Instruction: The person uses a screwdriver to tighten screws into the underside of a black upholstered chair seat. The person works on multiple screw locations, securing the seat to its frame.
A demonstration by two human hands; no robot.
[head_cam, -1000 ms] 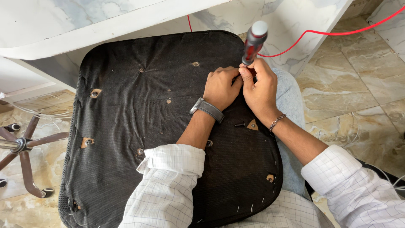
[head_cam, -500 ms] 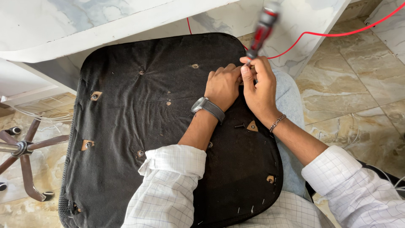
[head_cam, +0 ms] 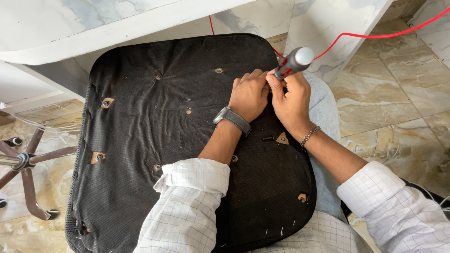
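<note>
A black fabric-covered chair seat (head_cam: 154, 131) lies upside down across my lap, with several small holes and brackets in its underside. My right hand (head_cam: 291, 100) grips a grey and red screwdriver (head_cam: 292, 62) near the seat's far right edge, its handle tilted up and to the right. My left hand (head_cam: 249, 95), a dark watch on its wrist, is closed beside it and its fingers touch the tool's tip area. The tip itself is hidden between the two hands. A small black screw (head_cam: 267, 138) lies on the fabric next to a triangular bracket hole (head_cam: 281, 138).
A white marble-patterned desk (head_cam: 93, 28) stands just beyond the seat. A red cable (head_cam: 370, 35) runs across the tiled floor at the upper right. A chair's wheeled star base (head_cam: 26, 164) lies on the floor at the left.
The screwdriver handle has swung from near upright to leaning right. Both hands have stayed at the same spot on the seat's edge.
</note>
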